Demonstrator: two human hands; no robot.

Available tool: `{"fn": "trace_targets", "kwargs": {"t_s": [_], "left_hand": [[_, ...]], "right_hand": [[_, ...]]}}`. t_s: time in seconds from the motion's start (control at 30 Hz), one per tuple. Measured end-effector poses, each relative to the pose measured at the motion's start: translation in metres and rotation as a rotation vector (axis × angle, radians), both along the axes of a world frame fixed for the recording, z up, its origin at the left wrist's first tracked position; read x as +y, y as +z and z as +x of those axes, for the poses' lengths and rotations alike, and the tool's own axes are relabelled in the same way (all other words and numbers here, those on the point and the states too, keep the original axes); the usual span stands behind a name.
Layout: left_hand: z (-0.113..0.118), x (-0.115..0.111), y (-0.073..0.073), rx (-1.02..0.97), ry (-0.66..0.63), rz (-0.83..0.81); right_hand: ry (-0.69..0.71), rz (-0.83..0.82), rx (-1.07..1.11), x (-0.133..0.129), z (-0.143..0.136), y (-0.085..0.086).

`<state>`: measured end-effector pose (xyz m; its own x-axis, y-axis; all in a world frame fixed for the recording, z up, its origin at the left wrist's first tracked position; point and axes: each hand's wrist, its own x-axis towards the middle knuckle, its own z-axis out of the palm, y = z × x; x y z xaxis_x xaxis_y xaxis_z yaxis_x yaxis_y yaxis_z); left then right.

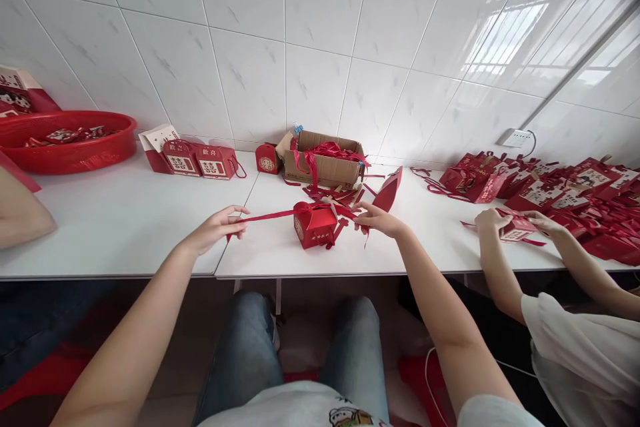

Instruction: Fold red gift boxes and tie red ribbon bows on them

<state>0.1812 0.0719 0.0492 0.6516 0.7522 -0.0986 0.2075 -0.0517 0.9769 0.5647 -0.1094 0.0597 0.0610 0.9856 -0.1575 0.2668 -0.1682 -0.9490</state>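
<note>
A basin [75, 160] stands far left on the worktop [125, 227], and a socket [515, 139] sits against the wall [320, 13] at right.

Bright window glare on tiles [510, 37]

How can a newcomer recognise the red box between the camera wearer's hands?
On the white table, find the brown carton by the tiled wall. A small red box sits in front of it. Unlike the other red boxes, it has ribbon reaching the wearer's left hand and right hand.
</note>
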Motion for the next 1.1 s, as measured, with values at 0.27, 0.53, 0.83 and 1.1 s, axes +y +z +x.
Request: {"fn": "trace_targets", "kwargs": {"t_s": [0.27,0.53,0.83,1.1], "left_hand": [[-0.024,0.02,0.02,-0.186,0.035,0.013],[0.023,0.022,0.058,-0.382,0.146,0.141],[0.085,0.021,0.114,-0.449,0.186,0.289],[0.132,0.008,0.141,-0.476,0.091,0.354]], "right_hand": [[-0.056,0.172,0.12,-0.012,0.017,0.008],[-0.072,0.261,0.218,-0.007,0.013,0.033],[-0.212,0.501,0.001,0.026,-0.002,0.06],[-0.317,0.603,0.009,0.052,-0.041,0.081]]}}
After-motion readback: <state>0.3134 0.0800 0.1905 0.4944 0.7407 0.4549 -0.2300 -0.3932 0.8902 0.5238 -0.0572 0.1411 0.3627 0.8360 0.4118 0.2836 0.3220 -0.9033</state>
